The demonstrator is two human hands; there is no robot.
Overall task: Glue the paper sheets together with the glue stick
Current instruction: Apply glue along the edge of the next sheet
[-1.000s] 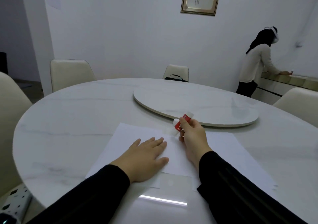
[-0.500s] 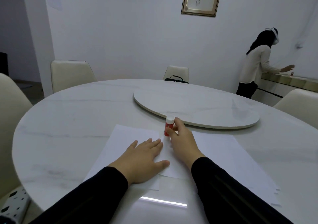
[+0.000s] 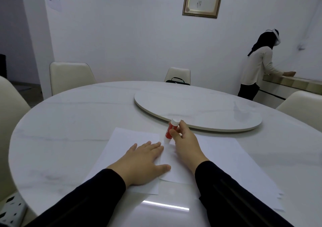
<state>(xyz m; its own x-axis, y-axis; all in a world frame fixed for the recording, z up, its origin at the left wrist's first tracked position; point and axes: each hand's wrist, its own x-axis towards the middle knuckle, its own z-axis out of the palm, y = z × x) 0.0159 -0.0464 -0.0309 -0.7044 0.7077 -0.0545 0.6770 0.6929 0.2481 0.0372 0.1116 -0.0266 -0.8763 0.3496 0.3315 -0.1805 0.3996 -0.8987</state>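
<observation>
The right hand [image 3: 185, 144] gripped the red glue stick [image 3: 171, 131] around its barrel between thumb and fingers, tilted with its lower tip on the far part of the paper sheets [image 3: 226, 158], which lay overlapped at the near edge of the round marble table [image 3: 78, 122]. The left hand [image 3: 142, 162] lay flat with fingers spread, pressing down the left sheet [image 3: 132, 138] just beside the glue tip. The sheets were judged thin, light and prone to sliding or creasing on the smooth marble, so flat-palm restraint near the stroke was appropriate; the stick was judged rigid and light, best held mid-barrel.
</observation>
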